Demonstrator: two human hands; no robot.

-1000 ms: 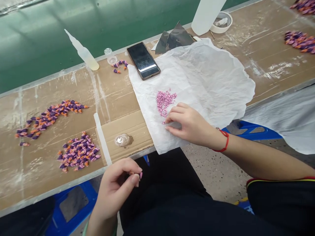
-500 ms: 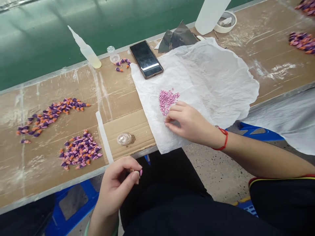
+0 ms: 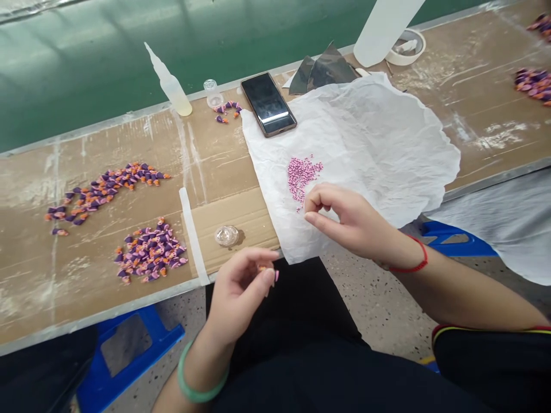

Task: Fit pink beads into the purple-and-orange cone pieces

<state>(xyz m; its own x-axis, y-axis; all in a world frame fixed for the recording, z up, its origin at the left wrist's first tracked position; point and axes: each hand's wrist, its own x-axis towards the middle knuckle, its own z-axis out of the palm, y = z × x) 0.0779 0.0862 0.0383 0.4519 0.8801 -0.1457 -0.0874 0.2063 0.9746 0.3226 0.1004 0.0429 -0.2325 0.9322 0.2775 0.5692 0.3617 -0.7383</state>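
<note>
Pink plastic granules (image 3: 303,178) lie heaped on crumpled white tissue paper (image 3: 365,137) at centre. The right hand (image 3: 346,221) pinches closed just beside them; the left hand (image 3: 239,292) grips a small orange-and-purple piece (image 3: 262,268). Caution: brushing the heap scatters granules.

Matt crumpled tissue paper (image 3: 379,143), rough cardboard (image 3: 232,209)

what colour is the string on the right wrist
It's a red string, clearest in the head view.
</note>
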